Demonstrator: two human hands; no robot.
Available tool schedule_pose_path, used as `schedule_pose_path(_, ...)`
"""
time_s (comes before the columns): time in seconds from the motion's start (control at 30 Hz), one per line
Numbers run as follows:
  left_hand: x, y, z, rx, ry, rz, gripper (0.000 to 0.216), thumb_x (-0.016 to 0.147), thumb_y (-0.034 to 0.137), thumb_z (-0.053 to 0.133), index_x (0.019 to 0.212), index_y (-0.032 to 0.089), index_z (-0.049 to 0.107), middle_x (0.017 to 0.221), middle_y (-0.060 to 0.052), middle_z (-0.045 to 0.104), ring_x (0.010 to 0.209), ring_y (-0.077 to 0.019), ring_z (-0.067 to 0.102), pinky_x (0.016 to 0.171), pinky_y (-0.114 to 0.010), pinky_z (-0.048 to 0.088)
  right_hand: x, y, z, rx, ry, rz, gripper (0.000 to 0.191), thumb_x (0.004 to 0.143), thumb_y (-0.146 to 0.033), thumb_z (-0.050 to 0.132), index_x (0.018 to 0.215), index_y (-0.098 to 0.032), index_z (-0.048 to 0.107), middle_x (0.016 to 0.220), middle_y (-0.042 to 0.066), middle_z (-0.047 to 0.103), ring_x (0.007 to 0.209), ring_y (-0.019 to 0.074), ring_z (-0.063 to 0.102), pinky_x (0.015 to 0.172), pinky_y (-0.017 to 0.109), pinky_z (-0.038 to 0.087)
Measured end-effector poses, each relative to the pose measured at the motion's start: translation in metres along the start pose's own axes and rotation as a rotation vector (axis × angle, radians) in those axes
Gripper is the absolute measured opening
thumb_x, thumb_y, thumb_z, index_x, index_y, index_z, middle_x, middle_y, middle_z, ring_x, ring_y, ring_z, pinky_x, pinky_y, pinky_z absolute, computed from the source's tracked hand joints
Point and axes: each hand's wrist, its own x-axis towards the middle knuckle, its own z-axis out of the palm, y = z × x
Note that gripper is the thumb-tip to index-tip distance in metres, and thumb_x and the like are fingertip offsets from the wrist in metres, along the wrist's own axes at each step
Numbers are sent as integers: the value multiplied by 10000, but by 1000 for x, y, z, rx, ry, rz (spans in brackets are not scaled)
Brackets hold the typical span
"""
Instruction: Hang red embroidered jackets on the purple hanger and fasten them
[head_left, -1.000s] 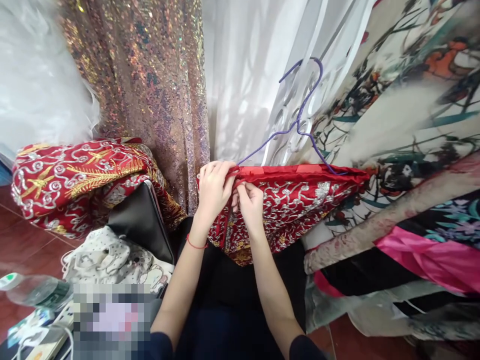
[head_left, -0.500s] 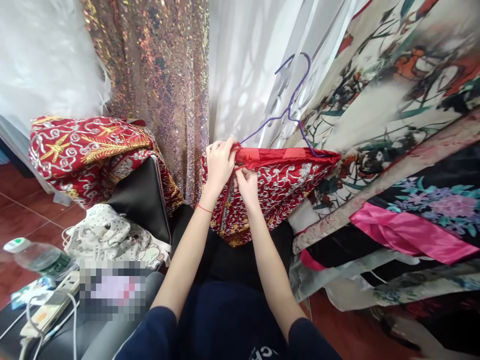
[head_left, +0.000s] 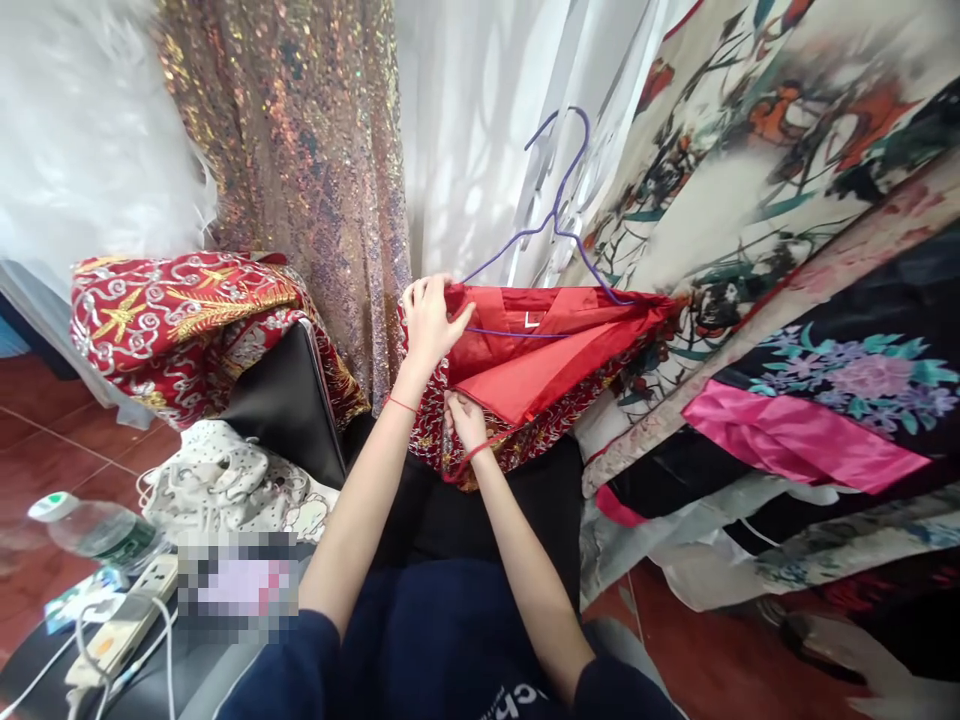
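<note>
A red garment (head_left: 570, 360) with silver and gold embroidery and a smooth red lining hangs on a purple hanger (head_left: 556, 215) in front of me. Its upper edge gapes, baring the lining, a small size label (head_left: 532, 319) and the hanger's lower bar. My left hand (head_left: 429, 318) is at the top left corner, fingers over the edge and thumb stretched out across the lining. Lower down, my right hand (head_left: 466, 420) is closed at the edge of the split opening. What its fingertips pinch is hidden. A loose red edge of the garment crosses my right wrist.
Another red embroidered piece (head_left: 180, 310) drapes over a black chair back (head_left: 281, 400) at left. Nearby are a spotted white cloth (head_left: 225, 480), a plastic bottle (head_left: 105, 530) and a power strip (head_left: 124, 620) with cables. Clothes (head_left: 817, 430) hang close on the right.
My right hand has moved down along the garment's side, and the opening has widened, with the front lining folding outward. My left hand stays at the top corner, thumb now farther from the fingers.
</note>
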Motion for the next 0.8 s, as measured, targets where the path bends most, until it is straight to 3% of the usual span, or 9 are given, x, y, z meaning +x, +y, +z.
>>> schedule_pose_path(0.2,2,-7,-8,47,-69,67,385,783,56,475,1136,181,562,1186,-138,653,1198,-300,547,1087,-485,367,4,28,14,-43,76,-7,518,778,-745,507,663,-248,416,415,-103,380,339,64,325,360,202,304)
schedule_pose_path(0.33,3,-15,-13,33,-84,92,478,785,89,484,1259,145,517,1262,-159,626,1241,-294,544,1108,-471,368,-4,37,17,-163,96,-42,497,883,-703,376,662,-259,358,458,-94,373,376,81,370,407,210,344)
schedule_pose_path(0.43,3,-16,-14,52,-84,67,519,790,152,536,1307,136,497,1305,-169,611,1259,-315,530,1115,-484,359,-16,31,23,-301,83,-94,410,947,-577,369,701,-252,412,525,-61,465,457,116,479,492,230,409)
schedule_pose_path(0.57,4,-11,-17,101,-113,34,472,810,183,550,1279,137,521,1308,-167,620,1262,-330,526,1098,-488,360,-35,4,34,-488,7,-200,173,876,-357,586,760,-234,547,697,3,603,686,179,603,703,287,485)
schedule_pose_path(0.67,3,-8,-21,103,-118,20,466,810,177,547,1274,139,523,1311,-172,621,1263,-331,531,1096,-482,359,-44,-31,36,-720,-47,-480,110,900,-238,526,869,-217,629,930,83,661,933,226,619,874,332,490)
schedule_pose_path(0.73,2,-7,-22,91,-110,12,426,812,178,548,1236,150,540,1289,-172,628,1260,-335,535,1094,-484,358,-44,-61,29,-902,40,-733,189,935,-226,477,957,-201,663,1046,128,661,1033,251,593,930,369,476)
schedule_pose_path(0.8,1,-6,-21,74,-94,-13,352,813,179,549,1164,164,563,1230,-169,647,1240,-342,545,1090,-498,357,-37,-93,13,-979,245,-847,236,955,-249,457,1013,-200,681,1093,141,653,1096,274,575,956,412,452)
